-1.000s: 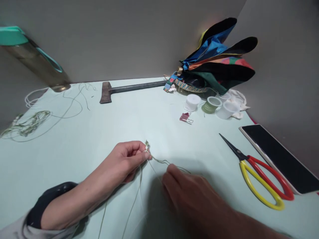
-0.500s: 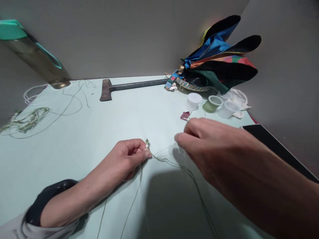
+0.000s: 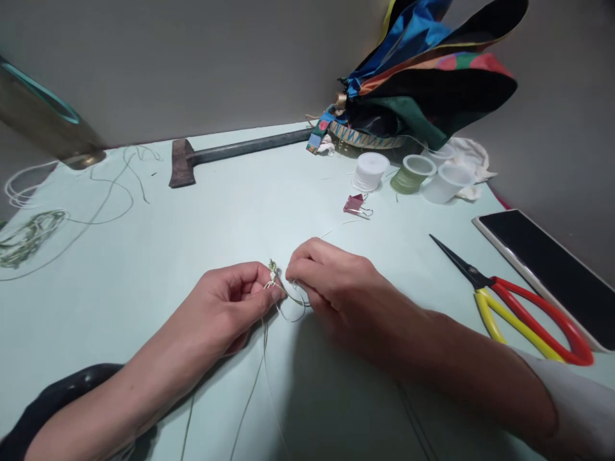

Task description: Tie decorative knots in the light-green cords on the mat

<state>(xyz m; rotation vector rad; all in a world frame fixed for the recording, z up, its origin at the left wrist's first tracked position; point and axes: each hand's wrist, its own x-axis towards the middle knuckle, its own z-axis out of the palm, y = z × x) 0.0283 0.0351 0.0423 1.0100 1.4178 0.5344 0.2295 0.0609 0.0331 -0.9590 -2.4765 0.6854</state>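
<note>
Between thumb and index finger, my left hand (image 3: 235, 301) pinches a small knotted green and white cord piece (image 3: 272, 272), whose tip sticks up past the fingers. Close on its right, my right hand (image 3: 336, 282) is closed in a pinch on a thin white thread (image 3: 300, 288). That thread makes a small loop between the hands. Green cords (image 3: 252, 390) trail from the knotted piece down the table, and others pass under my right hand. The right fingertips are partly hidden.
Scissors (image 3: 480, 282) and a phone (image 3: 552, 269) lie at right. Behind are a binder clip (image 3: 354, 205), a white thread spool (image 3: 369, 171), a green spool (image 3: 408, 179), an umbrella (image 3: 432, 83) and a hammer-like tool (image 3: 182, 165). At left are a bottle (image 3: 52, 121) and tangled cord (image 3: 33, 237).
My right hand has moved left and inward, close to the knotted cord, and the thread now loops between the hands. The scissors have come into sight. The view has shifted slightly.
</note>
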